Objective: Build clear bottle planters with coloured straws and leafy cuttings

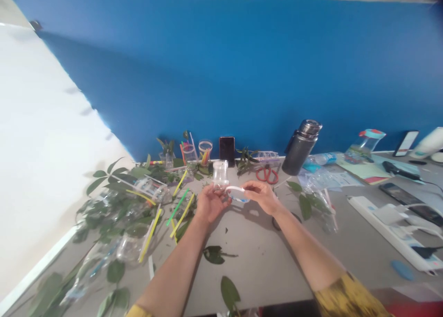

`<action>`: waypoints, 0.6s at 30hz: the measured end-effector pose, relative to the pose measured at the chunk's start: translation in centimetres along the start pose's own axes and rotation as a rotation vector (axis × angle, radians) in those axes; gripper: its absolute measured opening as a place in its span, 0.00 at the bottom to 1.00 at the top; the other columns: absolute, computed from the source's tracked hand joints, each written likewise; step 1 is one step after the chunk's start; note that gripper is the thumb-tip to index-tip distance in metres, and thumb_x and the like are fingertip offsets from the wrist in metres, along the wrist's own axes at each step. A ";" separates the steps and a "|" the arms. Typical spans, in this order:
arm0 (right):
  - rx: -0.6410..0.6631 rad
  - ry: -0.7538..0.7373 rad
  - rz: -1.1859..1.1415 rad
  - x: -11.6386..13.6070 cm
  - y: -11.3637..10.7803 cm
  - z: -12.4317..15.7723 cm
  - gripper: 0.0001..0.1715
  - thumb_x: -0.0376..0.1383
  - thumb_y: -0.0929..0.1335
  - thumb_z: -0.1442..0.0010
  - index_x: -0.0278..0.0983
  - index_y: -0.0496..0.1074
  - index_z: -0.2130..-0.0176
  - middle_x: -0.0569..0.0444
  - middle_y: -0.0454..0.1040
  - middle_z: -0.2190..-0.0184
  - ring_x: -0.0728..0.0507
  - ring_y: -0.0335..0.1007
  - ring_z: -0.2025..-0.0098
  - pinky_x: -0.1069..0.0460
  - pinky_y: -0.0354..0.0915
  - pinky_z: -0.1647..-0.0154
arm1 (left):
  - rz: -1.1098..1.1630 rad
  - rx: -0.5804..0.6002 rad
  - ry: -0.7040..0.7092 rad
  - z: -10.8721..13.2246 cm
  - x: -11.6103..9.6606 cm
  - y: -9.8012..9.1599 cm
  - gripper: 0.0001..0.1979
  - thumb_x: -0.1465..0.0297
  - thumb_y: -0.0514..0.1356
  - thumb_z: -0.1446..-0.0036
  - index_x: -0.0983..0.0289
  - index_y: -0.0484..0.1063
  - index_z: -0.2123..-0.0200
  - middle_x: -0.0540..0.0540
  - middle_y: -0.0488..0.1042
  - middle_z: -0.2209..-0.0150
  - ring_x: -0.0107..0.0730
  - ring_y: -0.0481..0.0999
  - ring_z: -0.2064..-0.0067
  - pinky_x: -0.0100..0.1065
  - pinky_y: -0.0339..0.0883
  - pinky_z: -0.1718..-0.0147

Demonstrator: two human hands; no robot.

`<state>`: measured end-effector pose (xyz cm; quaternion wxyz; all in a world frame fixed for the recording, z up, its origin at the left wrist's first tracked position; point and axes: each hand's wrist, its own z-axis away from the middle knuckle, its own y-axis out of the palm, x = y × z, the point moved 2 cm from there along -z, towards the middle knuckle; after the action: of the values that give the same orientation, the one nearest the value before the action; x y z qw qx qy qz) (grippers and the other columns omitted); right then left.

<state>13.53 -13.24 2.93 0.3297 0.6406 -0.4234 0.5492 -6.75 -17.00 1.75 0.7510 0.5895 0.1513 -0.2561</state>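
Note:
My left hand (212, 203) is turned palm up, its fingers curled at the base of a clear plastic bottle piece (220, 171) that stands upright. Whether the fingers carry its full weight is hard to see. My right hand (263, 195) pinches a ring-shaped clear piece with a white rim (237, 189) and a bit of blue on its lower edge, perhaps a roll of tape. The ring's left side comes close to my left fingertips. Red-handled scissors (267, 175) lie just behind my right hand. A torn leaf (214, 254) lies on the table between my forearms.
Leafy stems (117, 206), clear plastic pieces and yellow and green straws (177, 207) crowd the left. A phone (227, 150) leans against the blue wall. On the right are a dark thermos (302, 148), a water bottle (323, 158), a jug (367, 145) and a power strip (391, 231).

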 end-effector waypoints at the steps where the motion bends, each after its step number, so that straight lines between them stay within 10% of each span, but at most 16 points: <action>1: 0.012 0.008 0.016 0.1 0.0 0.0 0.18 0.46 0.76 0.45 0.37 0.82 0.59 0.55 0.76 0.70 0.48 0.67 0.71 0.52 0.63 0.68 | -0.043 -0.011 0.036 -0.1 0.0 -0.1 0.07 0.67 0.63 0.41 0.67 0.75 0.66 0.64 0.81 0.59 0.40 0.80 0.62 0.40 0.75 0.66; 9: 0.002 0.014 0.141 0.1 -0.3 0.0 0.15 0.44 0.72 0.41 0.36 0.80 0.59 0.57 0.72 0.73 0.50 0.62 0.73 0.53 0.59 0.71 | -0.262 0.025 0.266 -0.4 0.3 -0.2 0.15 0.69 0.73 0.52 0.64 0.71 0.64 0.58 0.82 0.64 0.38 0.82 0.62 0.36 0.73 0.62; 18: -0.340 -0.383 0.443 0.9 -1.0 -0.5 0.08 0.39 0.70 0.40 0.40 0.79 0.67 0.50 0.75 0.61 0.42 0.73 0.57 0.49 0.67 0.57 | -0.615 -0.089 0.295 -0.1 0.8 -0.2 0.28 0.61 0.76 0.57 0.59 0.66 0.56 0.52 0.80 0.63 0.32 0.79 0.70 0.31 0.66 0.71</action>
<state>14.28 -12.56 3.95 0.2189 0.5602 -0.6922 0.3989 -6.20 -17.06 1.18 0.6338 0.5134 0.4399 -0.3759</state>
